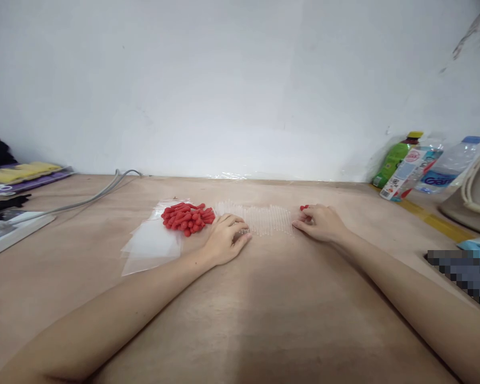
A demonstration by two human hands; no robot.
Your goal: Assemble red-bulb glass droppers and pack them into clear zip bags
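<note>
Apparently evening up a row of clear sticks — lying between the fingers of the left hand and right hand. Next, seems to call for light, level fingertip pressure. On the left, loosely curved, with thumb apart from forefinger; on the right, bent close beside the row's end — cannot tell whether clamped on a stick. Hides some stick ends behind the left fingers, near a heap of red pieces partly covering clear bags. Mostly covers a red bit behind the right fingers, too small to make out.

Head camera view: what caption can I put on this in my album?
Left hand and right hand beside clear sticks, with red pile near the left.
</note>
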